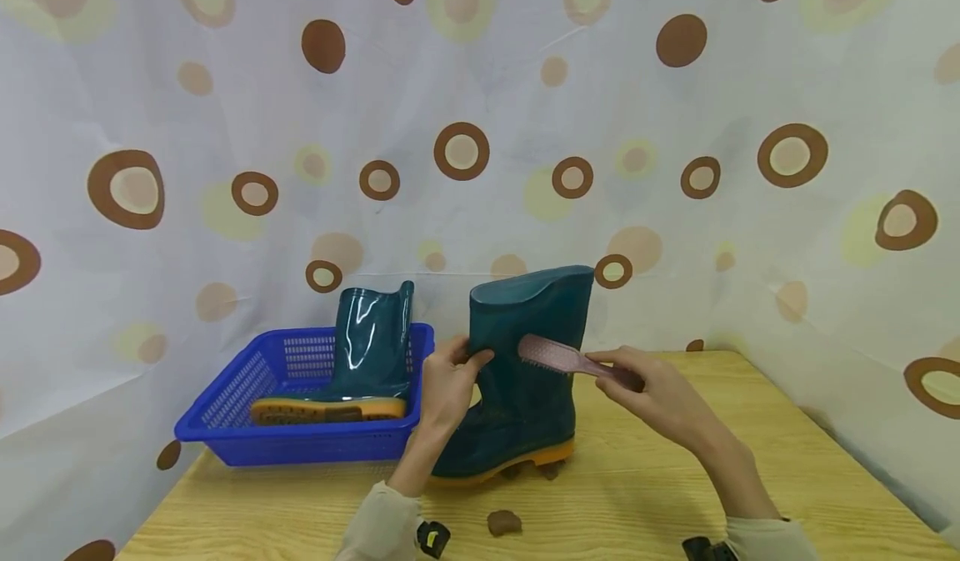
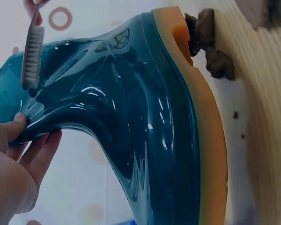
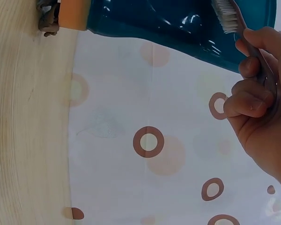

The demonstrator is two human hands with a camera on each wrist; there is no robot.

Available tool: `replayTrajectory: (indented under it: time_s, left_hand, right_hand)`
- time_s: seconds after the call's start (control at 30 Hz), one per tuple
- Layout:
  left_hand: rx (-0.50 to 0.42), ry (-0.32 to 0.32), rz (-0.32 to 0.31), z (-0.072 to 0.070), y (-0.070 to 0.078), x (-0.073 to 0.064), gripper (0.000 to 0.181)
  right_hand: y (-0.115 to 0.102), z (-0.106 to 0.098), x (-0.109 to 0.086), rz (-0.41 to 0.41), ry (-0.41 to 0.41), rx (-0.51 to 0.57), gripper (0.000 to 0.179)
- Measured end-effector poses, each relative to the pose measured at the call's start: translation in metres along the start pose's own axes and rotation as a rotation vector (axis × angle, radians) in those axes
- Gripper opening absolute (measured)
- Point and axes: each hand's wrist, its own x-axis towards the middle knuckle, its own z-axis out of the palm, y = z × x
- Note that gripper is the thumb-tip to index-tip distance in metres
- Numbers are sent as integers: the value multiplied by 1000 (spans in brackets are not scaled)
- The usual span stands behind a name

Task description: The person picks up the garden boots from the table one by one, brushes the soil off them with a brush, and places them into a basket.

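Observation:
A dark green rubber boot [image 1: 525,403] with an orange sole stands on the table, its shaft upright. My left hand [image 1: 447,382] pinches the front edge of the shaft near the top, thumb on the outer side. In my right hand [image 1: 663,394] is a pinkish scrub brush [image 1: 551,353], gripped by its handle. The brush's pale bristles [image 2: 34,56] face the side of the shaft, at or very near its surface. Brown clumps [image 2: 218,63] lie by the boot's heel, and another brown clump [image 1: 504,522] lies nearer on the table.
At the left stands a blue plastic basket [image 1: 315,446] with slotted walls. Inside it sits a second green boot [image 1: 369,344] with an orange sole. A light wood table [image 1: 645,494] carries everything, and a dotted curtain [image 1: 480,86] hangs behind.

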Motion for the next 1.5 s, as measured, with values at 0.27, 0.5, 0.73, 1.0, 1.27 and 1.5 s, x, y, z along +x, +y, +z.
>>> replayTrajectory:
  time_s: [0.27, 0.5, 0.73, 1.0, 1.27, 1.5]
  left_hand:
    - [-12, 27, 47, -2, 17, 9, 19]
    - [-72, 86, 51, -13, 29, 25, 21]
    - [-213, 109, -62, -8, 30, 28, 25]
    - [-240, 7, -8, 21, 46, 24, 22]
    - [-213, 9, 31, 11, 65, 32, 25]
    - [-255, 18, -61, -22, 69, 53, 27]
  right_hand:
    - [1, -6, -1, -34, 78, 49, 28]
    - [-1, -10, -1, -98, 195, 98, 32]
    - [1, -12, -4, -118, 237, 86, 35]
    - [5, -15, -8, -95, 268, 85, 31]
    - [4, -20, -10, -79, 289, 109, 31]
    - [6, -23, -12, -55, 274, 100, 30]
